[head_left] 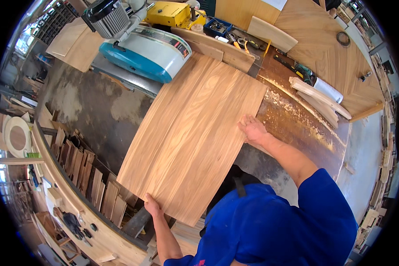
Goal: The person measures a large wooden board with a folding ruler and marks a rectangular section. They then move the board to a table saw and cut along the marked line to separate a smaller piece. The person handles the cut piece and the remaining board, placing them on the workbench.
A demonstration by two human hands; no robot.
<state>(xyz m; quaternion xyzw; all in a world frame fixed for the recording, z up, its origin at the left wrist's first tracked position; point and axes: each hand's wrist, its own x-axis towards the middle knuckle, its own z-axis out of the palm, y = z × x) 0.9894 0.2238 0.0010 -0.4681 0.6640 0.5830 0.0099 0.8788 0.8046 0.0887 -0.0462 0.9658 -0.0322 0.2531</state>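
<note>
A wide wooden panel [190, 137] with long grain stripes lies slantwise in front of me. Its far end meets a wooden fence board beside a teal and white machine housing [150, 51]. My left hand [153, 205] grips the panel's near edge at lower left, thumb on top and the other fingers hidden beneath. At the right edge, my right hand [254, 129] holds the panel with bent fingers, some of them out of sight. The panel's right side borders a brown worktable [297, 119] strewn with sawdust.
A grey motor [106, 18] tops the machine. Curved wood strips [319, 97], a white cylinder [327, 90] and a green-handled power tool [304, 71] lie at right. Offcuts [86, 166] stand at left behind a curved wooden bench [97, 226]. A yellow box [168, 14] sits at the back.
</note>
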